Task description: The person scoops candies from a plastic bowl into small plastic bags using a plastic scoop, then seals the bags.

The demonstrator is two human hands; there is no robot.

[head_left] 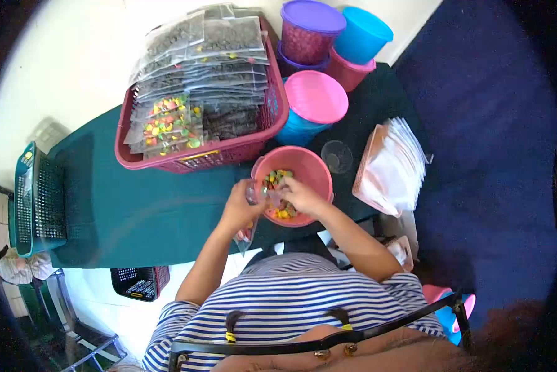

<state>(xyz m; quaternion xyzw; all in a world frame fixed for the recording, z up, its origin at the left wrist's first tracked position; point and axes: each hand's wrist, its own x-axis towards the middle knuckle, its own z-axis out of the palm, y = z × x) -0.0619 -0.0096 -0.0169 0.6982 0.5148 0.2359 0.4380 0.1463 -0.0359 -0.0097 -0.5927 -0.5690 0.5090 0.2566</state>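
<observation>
My left hand point(240, 204) is closed around a clear plastic bag point(245, 234), which hangs below it with some colourful pieces in the bottom. My right hand point(302, 197) reaches over the pink bucket point(319, 166), its fingers pinched together close to the left fingertips. Clear, shiny plastic shows between the two hands. I cannot tell what the right fingers hold. Inside the bucket lie small colourful candies point(285, 213) in yellow, green and orange, partly covered by my hands.
A maroon basket point(198, 162) full of packed bags stands behind on the green tablecloth point(123, 214). Right of the bucket are a clear cup point(337, 156) and a basket of flat plastic bags point(395, 170). Lidded tubs point(316, 96) stand at the back; a green basket point(40, 204) sits far left.
</observation>
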